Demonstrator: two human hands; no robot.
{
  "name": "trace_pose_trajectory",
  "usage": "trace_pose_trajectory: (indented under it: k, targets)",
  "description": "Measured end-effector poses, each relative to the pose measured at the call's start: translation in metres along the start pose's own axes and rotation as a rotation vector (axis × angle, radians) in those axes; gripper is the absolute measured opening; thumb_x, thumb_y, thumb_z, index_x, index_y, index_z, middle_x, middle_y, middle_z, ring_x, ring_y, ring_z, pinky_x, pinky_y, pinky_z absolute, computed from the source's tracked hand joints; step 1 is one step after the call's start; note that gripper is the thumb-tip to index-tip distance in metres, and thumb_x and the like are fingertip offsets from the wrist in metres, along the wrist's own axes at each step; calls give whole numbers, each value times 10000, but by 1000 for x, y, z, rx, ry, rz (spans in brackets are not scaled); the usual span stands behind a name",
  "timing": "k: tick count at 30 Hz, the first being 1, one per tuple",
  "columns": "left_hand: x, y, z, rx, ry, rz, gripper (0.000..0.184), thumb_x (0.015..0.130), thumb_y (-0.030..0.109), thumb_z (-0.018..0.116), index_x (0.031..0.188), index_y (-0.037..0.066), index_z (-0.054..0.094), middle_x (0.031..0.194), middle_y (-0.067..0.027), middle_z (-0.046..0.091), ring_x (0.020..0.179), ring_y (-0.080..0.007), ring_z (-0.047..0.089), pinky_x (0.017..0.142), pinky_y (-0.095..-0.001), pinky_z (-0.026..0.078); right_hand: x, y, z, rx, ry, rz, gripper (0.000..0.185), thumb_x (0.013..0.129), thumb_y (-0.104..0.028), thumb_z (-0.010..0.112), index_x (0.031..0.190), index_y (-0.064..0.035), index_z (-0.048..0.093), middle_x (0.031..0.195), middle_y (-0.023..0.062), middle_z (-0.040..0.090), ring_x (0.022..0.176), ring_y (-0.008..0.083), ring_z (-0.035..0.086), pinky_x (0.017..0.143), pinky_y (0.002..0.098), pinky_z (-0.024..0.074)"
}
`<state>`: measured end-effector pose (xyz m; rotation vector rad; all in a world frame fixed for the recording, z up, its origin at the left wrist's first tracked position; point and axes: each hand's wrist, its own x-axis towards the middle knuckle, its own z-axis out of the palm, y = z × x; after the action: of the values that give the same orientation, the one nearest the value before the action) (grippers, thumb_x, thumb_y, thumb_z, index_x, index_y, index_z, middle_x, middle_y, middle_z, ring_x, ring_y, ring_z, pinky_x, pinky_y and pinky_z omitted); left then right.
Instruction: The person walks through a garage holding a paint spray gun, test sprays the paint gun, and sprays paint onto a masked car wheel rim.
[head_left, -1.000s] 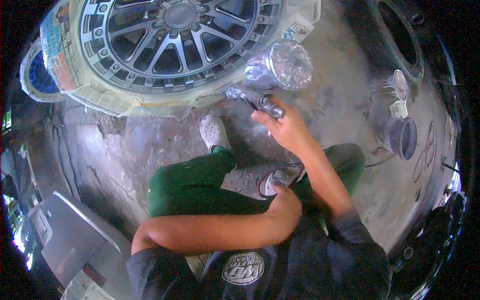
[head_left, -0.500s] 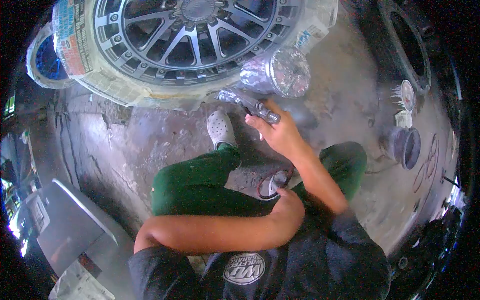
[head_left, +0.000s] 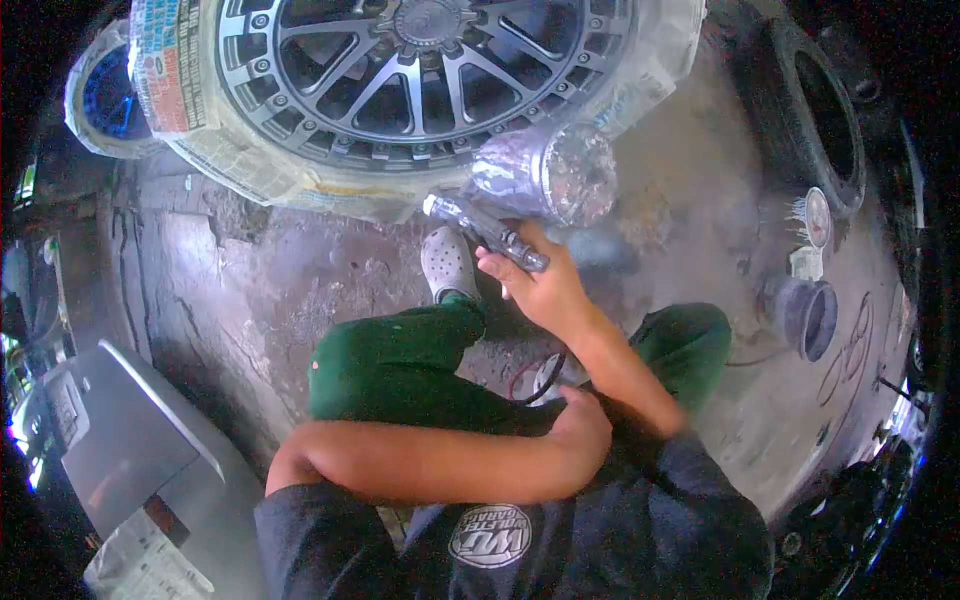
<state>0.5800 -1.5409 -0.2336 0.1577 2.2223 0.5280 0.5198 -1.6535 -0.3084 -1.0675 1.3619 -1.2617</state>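
My right hand (head_left: 548,290) is closed around the grip of a paint-smeared spray gun (head_left: 485,232), its front end pointing up and left. A paint cup (head_left: 515,168) with a crusted round lid (head_left: 582,172) sits on the gun's far side. Just beyond stands a silver-grey wheel rim (head_left: 415,90), its tire masked with newspaper (head_left: 270,175). Across my lap, my left hand (head_left: 580,425) is closed at a dark, thin hose (head_left: 545,390); most of its fingers are hidden.
A second masked wheel (head_left: 100,110) with a bluish rim is at far left. At left is a grey panel (head_left: 140,430) with newspaper on it. A tire (head_left: 820,115), a paint-dripped lid (head_left: 816,218) and a dark can (head_left: 808,318) are at right. My clog (head_left: 447,262) rests on stained concrete.
The view has shifted, so the wheel appears farther right. My right hand and the spray gun have moved left relative to the rim. My left hand stays at the hose.
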Motion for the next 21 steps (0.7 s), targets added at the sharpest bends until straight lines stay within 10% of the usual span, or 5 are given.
trace_pose_trajectory:
  k: [7,13,16,21]
  targets:
    - [12,8,3,-40,-67,-100,611,779,396,791,1285,73,676,1337,-119,636,1222,-377,587,1013,-603,448,6,2,6,-37,9,6,417,920,-245,753,1260,-56,601,955,36,733,668,51,589,560,235,487]
    - [8,4,-1,-100,-39,-84,535,815,332,752,1279,75,681,1350,-104,632,1224,-385,591,980,-637,462,16,-7,15,-84,-4,-25,428,921,-237,751,1271,-45,597,983,43,732,689,54,597,572,232,492]
    - [-8,-11,-11,-104,-12,48,408,914,200,600,1224,-56,670,1243,-261,655,1098,-440,648,872,-688,498,16,-14,18,-1,-42,-20,415,915,-234,757,1254,-45,610,1006,49,736,721,54,611,582,230,493]
    - [10,-10,-12,-186,-137,14,437,883,250,662,1254,19,680,1276,-183,662,1115,-429,644,833,-723,495,18,-25,13,-228,-63,-125,450,901,-277,769,1251,-34,624,1040,77,741,830,115,661,708,283,528]
